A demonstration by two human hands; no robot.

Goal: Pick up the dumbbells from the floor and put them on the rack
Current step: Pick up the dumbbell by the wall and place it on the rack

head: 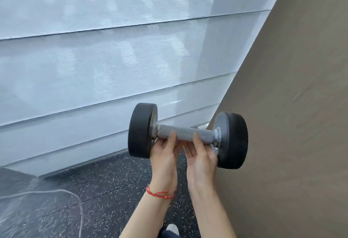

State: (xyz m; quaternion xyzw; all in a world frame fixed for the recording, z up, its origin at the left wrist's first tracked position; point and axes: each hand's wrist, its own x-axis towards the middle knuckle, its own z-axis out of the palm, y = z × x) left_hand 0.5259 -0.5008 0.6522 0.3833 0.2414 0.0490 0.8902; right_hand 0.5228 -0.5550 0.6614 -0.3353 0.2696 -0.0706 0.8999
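A dumbbell point(188, 133) with a knurled metal handle and two black round heads is held up in the air, lying roughly level, in front of a wall. My left hand point(163, 155), with a red string bracelet at the wrist, holds the left part of the handle from below, thumb up against its near side. My right hand point(201, 157) cups the right part of the handle the same way, palm up. The fingers of both hands are hidden behind the handle. The right head of the dumbbell lies close to a brown panel.
A pale grey wall point(113, 68) with horizontal grooves fills the view ahead. A brown panel point(291, 106) rises on the right. Below is black speckled rubber floor point(103, 181) with a thin cable point(75, 200) at the left. A shoe tip point(172, 229) shows at the bottom.
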